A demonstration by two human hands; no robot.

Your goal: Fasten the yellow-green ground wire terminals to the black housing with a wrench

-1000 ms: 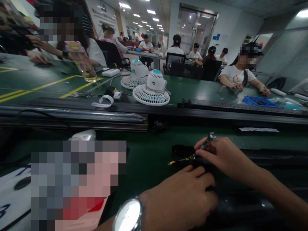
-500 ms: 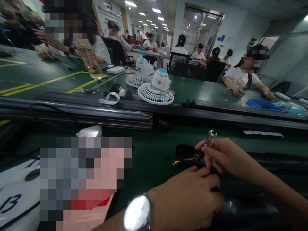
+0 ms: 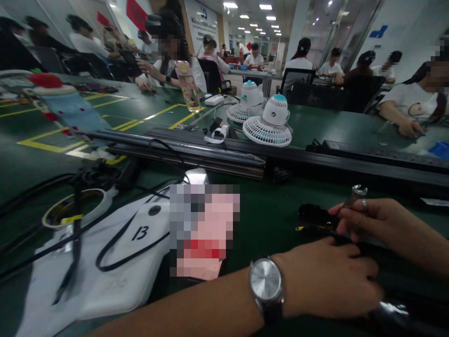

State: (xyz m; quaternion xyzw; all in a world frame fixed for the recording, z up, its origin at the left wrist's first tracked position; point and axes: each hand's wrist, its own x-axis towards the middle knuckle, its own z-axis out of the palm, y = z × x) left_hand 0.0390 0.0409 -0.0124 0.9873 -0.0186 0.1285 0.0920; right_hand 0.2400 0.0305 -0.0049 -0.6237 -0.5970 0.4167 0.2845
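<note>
- Tape roll (image 3: 99,211): far L on grn tbl (image 3: 257,220), near wht flat item (image 3: 119,288) mkd "B".
- Yel. wire terminal (image 3: 299,228): just beyond L hand (image 3: 331,281).
- L hand: wristwatch (image 3: 265,279) on; fingers curled, hold hidden, can't tell.
- Open-end wrench (image 3: 351,197): tilted, head up, in R hand (image 3: 375,220); R fingers pinched closed on shaft.

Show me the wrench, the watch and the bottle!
Wrench (image 3: 351,198), head view: its metal shank.
Watch (image 3: 265,279), head view: middle of its dial.
Bottle (image 3: 188,89), head view: its see-through side.
</note>
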